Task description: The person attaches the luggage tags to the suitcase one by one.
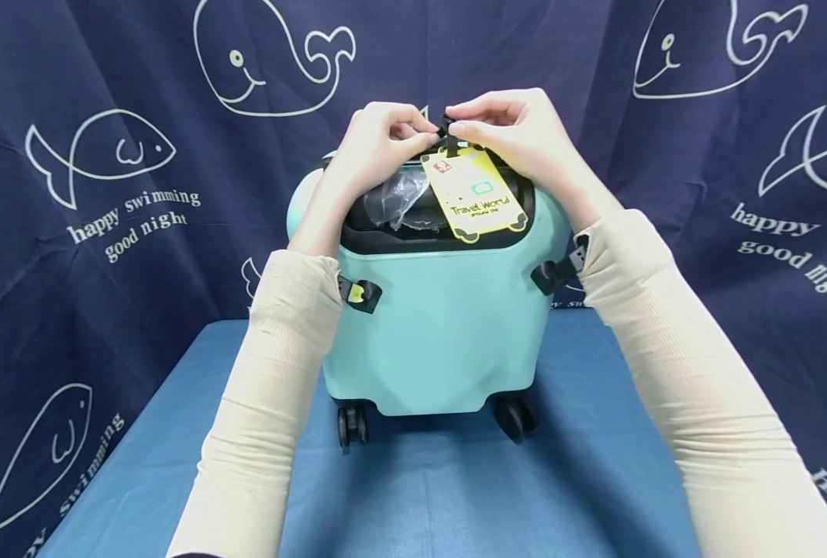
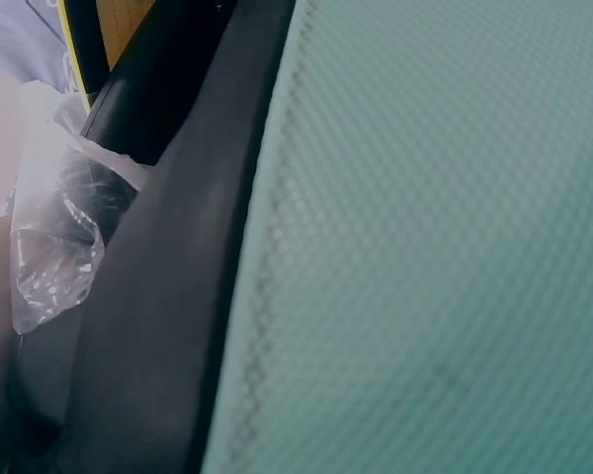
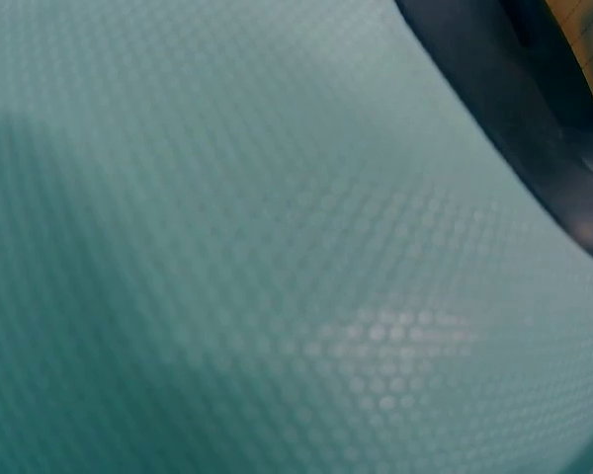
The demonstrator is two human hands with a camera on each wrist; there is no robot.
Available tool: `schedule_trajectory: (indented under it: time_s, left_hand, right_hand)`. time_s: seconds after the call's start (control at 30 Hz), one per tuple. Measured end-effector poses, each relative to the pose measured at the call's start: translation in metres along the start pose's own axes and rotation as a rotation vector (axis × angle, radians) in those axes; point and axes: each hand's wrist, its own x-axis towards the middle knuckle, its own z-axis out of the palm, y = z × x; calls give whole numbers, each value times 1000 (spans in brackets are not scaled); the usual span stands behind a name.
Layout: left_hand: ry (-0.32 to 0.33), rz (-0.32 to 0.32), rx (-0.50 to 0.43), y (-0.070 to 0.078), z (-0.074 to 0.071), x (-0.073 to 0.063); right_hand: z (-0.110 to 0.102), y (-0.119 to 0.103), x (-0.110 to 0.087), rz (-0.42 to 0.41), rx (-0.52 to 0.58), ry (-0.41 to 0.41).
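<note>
My left grip (image 1: pixel 383 146) pinches the black strap (image 1: pixel 452 144); the yellow tag (image 1: pixel 474 194) hangs just below, over the teal suitcase (image 1: pixel 430 325), long axis slanting down rightward; my right grip (image 1: pixel 528 132) pinches the strap too, about equally near.

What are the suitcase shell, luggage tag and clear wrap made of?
Suitcase shell: probably hard plastic, satin; molded curves, fine dimples up close.
Luggage tag: plastic or coated card, can't tell, matte-looking; flat, printed face.
Clear wrap: likely plastic film, glossy; see-through, crinkled highlights.
</note>
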Motion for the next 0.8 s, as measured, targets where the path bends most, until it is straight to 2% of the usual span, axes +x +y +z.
schedule_trajectory:
  time_s: [0.2,0.33,0.43,0.57,0.67,0.8]
  left_hand:
    - [-13,-36,-35,-1,-2,0]
    - [-32,-79,-60,-1,-1,-1]
    - [-29,-89,-73,-1,-1,-3]
    - [-29,-95,-88,-1,-1,-5]
    - [-39,-109,-113,0,-2,-6]
    - [-46,-102,-93,2,-4,-5]
  right_hand:
    - [1,-1,2,-42,-54,16]
    - [1,-2,4,-96,-186,28]
    - [3,-4,8,-147,-310,45]
    - [7,-4,13,-195,-403,58]
    - [10,-3,14,-189,-425,50]
    - [11,-4,15,-166,-406,31]
